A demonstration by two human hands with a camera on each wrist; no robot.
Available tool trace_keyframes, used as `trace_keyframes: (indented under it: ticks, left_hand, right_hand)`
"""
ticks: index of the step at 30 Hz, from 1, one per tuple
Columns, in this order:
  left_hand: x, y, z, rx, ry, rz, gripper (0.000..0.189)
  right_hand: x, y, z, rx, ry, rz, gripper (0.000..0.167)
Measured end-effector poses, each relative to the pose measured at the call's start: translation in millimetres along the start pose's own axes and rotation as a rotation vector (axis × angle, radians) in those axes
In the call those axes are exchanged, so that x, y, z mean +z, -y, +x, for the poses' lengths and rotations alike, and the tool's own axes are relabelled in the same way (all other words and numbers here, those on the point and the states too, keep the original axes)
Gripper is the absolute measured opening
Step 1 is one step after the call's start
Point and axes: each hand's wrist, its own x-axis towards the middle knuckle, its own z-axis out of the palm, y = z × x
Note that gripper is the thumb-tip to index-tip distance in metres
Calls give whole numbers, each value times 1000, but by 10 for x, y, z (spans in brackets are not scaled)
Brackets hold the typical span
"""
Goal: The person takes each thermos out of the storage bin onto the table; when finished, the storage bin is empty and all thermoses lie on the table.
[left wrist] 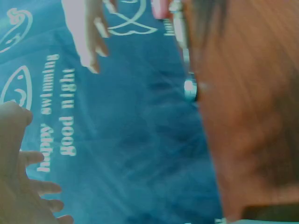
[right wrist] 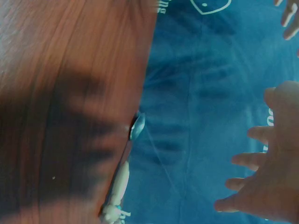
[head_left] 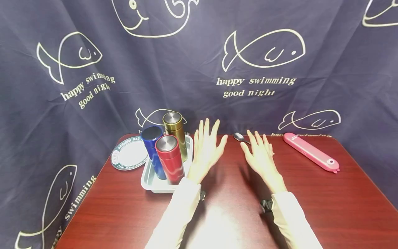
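My left hand [head_left: 205, 150] hovers over the table with its fingers straight and spread, just right of the tray, holding nothing. Fingers extended as well, my right hand [head_left: 262, 157] is raised above the table at right of centre, also without anything in it. Nearest to the right hand lies a metal spoon [head_left: 238, 137] at the table's back edge; the hand hides most of its handle in the head view. The right wrist view shows the spoon's bowl [right wrist: 138, 126] and a pale, thick handle [right wrist: 121, 182].
A pale tray [head_left: 157, 189] at left holds a blue flask [head_left: 152, 148], a red flask [head_left: 171, 164] and a gold flask [head_left: 178, 136], all upright. Left of it lies a white plate [head_left: 130, 154] with a patterned rim. A pink case [head_left: 311, 152] lies at right. Behind hangs a dark curtain [head_left: 192, 69].
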Motion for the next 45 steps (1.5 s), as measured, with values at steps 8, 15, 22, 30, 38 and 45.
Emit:
trace_keyframes:
  ticks: [8, 15, 22, 30, 38, 45]
  left_hand:
    - [-407, -80, 92, 44, -141, -161, 54]
    - [-814, -36, 136, 29, -230, -329, 52]
    - [-1149, 75, 102, -24, -257, -443, 53]
    - [-1439, 409, -48, -84, -383, -511, 48]
    - [-1585, 733, -241, -224, -525, -506, 41]
    - [-1496, 1045, -441, -419, -436, -493, 45]
  right_hand:
    - [-32, 80, 22, -19, -8, 21, 58]
    - [-51, 125, 29, -17, -5, 43, 58]
    - [-36, 124, 22, -11, -16, 48, 57]
    - [-43, 137, 36, -28, -36, 70, 57]
    - [-53, 144, 18, -9, -24, 87, 57]
    - [-83, 154, 18, 8, 1, 112, 58]
